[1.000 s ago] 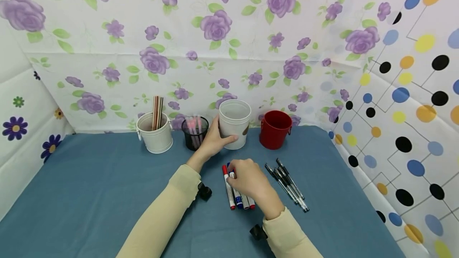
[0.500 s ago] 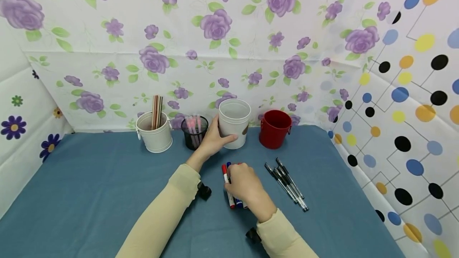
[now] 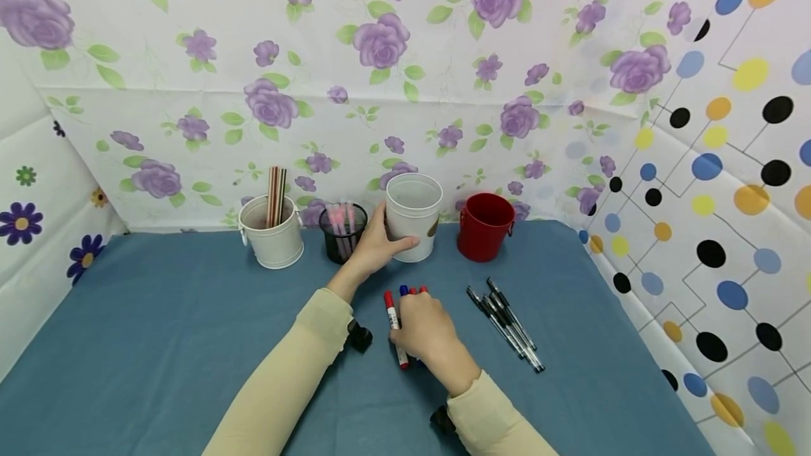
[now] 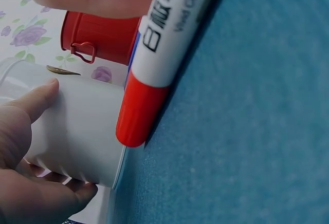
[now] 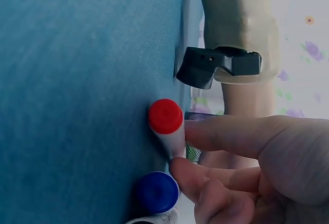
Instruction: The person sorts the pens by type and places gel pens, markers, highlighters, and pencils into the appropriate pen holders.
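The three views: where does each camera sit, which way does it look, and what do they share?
Head: above, looking down at both hands, left hand gripping the white cup, right hand on the markers.
Left wrist: low by the blue cloth, facing the cup, thumb visible.
Right wrist: low, facing marker caps, fingers visible.
Shared: the red-capped marker.

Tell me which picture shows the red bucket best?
The head view: the whole red bucket stands upright at the back of the blue cloth, right of the white cup the left hand grips. The left wrist view shows only part of it, sideways; the right wrist view shows none.
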Motion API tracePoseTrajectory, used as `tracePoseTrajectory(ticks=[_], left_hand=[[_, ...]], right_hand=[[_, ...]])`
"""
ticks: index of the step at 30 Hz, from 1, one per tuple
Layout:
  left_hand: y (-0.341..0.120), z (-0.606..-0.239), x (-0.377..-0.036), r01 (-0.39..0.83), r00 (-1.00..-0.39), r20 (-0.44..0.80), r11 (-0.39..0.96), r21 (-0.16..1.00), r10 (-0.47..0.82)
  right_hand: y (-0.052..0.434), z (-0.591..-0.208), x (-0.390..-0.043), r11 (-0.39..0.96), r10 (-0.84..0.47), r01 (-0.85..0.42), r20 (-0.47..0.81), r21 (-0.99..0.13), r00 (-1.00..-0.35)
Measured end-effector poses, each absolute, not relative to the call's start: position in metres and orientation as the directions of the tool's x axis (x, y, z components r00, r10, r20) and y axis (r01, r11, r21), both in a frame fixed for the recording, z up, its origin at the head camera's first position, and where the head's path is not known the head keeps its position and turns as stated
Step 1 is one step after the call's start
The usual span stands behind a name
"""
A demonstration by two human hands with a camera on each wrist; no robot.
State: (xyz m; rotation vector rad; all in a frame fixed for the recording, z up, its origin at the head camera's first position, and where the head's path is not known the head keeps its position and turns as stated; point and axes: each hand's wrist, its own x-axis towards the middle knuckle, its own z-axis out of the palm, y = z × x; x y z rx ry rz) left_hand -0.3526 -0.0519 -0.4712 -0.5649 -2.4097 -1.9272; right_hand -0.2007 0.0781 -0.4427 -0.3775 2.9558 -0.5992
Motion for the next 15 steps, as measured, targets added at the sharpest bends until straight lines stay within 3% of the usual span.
tracePoseTrajectory(ticks=[15], left_hand=[[-0.0537,-0.4710,-0.3539,0.254,-0.940,0.197,0.186,0.949,0.278]], right_hand=[[0.0756,-0.4492,-0.2025,0.879,-0.250,-0.207,-0.045,-0.430,-0.967]])
